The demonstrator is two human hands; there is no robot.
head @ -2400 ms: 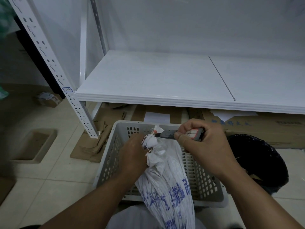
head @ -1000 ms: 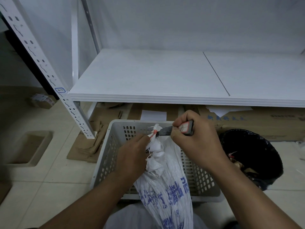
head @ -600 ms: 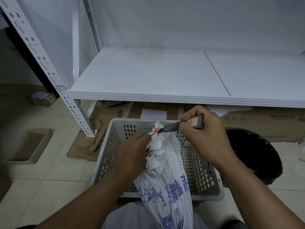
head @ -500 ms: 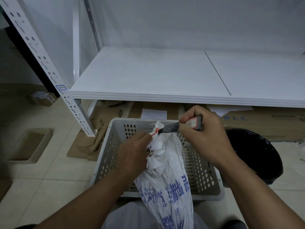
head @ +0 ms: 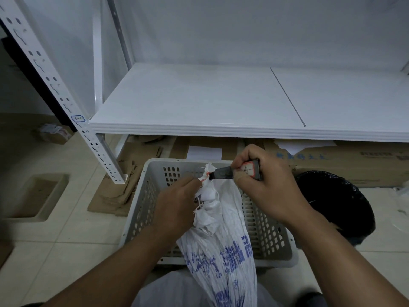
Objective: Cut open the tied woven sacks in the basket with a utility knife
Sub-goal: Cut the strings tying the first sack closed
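A white woven sack (head: 221,251) with blue print stands up out of the grey perforated basket (head: 265,240), its neck bunched and bound with a red tie (head: 207,175). My left hand (head: 177,207) grips the bunched neck just below the tie. My right hand (head: 265,187) holds a dark utility knife (head: 234,172) with a white label on its body. The knife's tip touches the red tie from the right.
A white metal shelf (head: 199,103) runs across just beyond the basket, its perforated upright (head: 57,94) at the left. A bin lined with a black bag (head: 336,200) stands right of the basket. Flattened cardboard (head: 115,189) lies under the shelf on the tiled floor.
The knife has stayed at the tie while my right hand shifted slightly, tilting the handle from raised back to level. My left hand keeps the same grip on the sack's neck.
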